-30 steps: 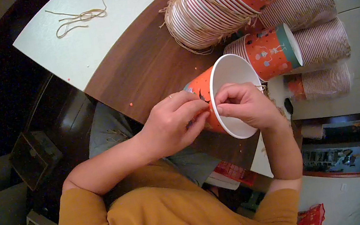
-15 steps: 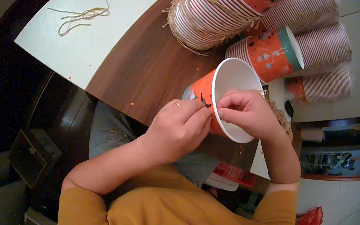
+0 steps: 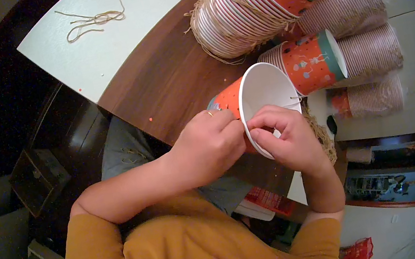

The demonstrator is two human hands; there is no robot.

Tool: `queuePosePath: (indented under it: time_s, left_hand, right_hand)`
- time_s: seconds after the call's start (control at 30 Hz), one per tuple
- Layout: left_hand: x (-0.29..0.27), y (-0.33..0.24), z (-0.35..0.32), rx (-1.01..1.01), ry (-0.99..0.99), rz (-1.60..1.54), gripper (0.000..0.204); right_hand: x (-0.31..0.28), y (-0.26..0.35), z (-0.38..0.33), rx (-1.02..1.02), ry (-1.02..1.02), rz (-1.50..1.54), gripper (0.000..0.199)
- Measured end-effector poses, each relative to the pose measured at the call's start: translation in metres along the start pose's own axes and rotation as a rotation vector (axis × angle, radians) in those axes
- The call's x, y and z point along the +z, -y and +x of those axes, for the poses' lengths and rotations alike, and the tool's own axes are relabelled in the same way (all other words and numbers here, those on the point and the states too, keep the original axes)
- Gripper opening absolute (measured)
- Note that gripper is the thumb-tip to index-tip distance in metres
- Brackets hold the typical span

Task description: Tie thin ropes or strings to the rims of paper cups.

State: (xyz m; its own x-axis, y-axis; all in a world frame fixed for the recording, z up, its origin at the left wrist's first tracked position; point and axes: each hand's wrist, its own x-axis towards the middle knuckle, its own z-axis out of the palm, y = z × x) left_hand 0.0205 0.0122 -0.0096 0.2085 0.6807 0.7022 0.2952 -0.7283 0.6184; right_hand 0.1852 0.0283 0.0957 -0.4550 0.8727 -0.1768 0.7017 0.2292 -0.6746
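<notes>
A dark wooden surface (image 3: 166, 81) with a pale sheet (image 3: 109, 47) over its far part carries long stacks of nested orange paper cups (image 3: 274, 1) lying on their sides. Nearer, one orange cup (image 3: 258, 104) (white inside, mouth toward the camera) is tilted above the surface edge. The left hand (image 3: 207, 146) grips its rim; the right hand (image 3: 286, 137) has its fingers (image 3: 262, 122) pinched closed on that rim. Loose twine (image 3: 89, 23) lies on the sheet.

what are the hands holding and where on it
An orange paper cup, tipped on its side: the left hand grips its outer wall at the rim, the right hand pinches the rim.
</notes>
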Motion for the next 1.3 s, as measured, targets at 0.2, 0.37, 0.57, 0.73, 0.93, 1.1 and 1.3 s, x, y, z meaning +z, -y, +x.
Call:
queuePosePath:
  time_s: [0.2, 0.37, 0.57, 0.73, 0.93, 1.1, 1.3]
  left_hand:
    - [-0.003, 0.009, 0.0, -0.36, 0.061, -0.386, 0.008]
    - [0.0, 0.016, -0.018, -0.656, 0.009, -0.934, 0.007]
    - [0.0, 0.009, -0.014, -0.393, -0.125, -0.651, 0.016]
    - [0.002, 0.008, -0.012, -0.179, -0.144, -0.14, 0.021]
    - [0.006, 0.001, -0.005, 0.015, -0.188, 0.098, 0.017]
    - [0.005, -0.001, -0.001, 0.013, -0.166, 0.1, 0.016]
    - [-0.007, 0.005, 0.001, -0.352, -0.021, -0.392, 0.008]
  right_hand:
    - [0.002, 0.01, -0.004, 0.043, 0.071, -0.057, 0.027]
    - [0.003, 0.012, -0.006, 0.085, 0.046, -0.055, 0.027]
    - [0.003, 0.006, -0.003, 0.072, 0.04, -0.016, 0.026]
    - [0.004, 0.007, -0.004, 0.078, 0.041, 0.009, 0.025]
    - [0.008, 0.007, -0.005, 0.016, -0.002, 0.003, 0.022]
    - [0.005, 0.01, -0.006, 0.041, 0.01, 0.002, 0.023]
    - [-0.002, -0.005, -0.001, 0.262, 0.113, 0.524, 0.046]
